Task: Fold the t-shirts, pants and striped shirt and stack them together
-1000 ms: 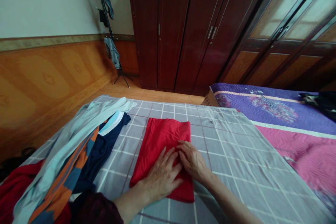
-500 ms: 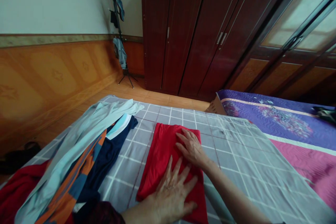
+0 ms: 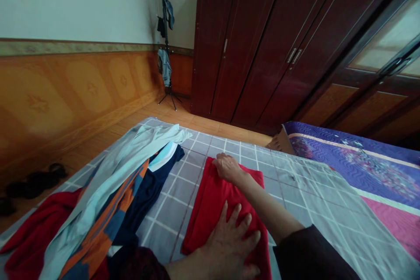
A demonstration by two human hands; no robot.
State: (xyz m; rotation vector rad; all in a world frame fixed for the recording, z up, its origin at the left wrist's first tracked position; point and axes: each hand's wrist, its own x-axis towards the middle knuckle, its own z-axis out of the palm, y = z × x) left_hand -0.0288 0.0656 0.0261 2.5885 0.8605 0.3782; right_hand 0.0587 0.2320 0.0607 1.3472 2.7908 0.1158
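A folded red cloth [image 3: 201, 212] lies flat on the bed [image 3: 315, 201], which is covered by a grey checked sheet; the cloth reaches from the near part of the bed towards its far edge, its long sides running away from the wearer. The left hand [image 3: 231, 240] rests palm down on the near part of the cloth, opened wide with its fingers spread, gripping nothing. The right hand [image 3: 227, 167] is at the cloth's far left corner, fingers bent and touching it; whether they pinch the fabric cannot be told. Along the bed's left side, a loose heap holds a pale garment [image 3: 131, 162], an orange-and-blue garment [image 3: 106, 227], a navy garment [image 3: 144, 201] and a dark red garment [image 3: 41, 223]. The pale one reaches near the bed's far left corner. Beyond the far edge stand a coat stand [image 3: 166, 30] and a dark red wardrobe [image 3: 246, 39]; past the bed's right side lies a purple-and-pink bedspread [image 3: 370, 162].
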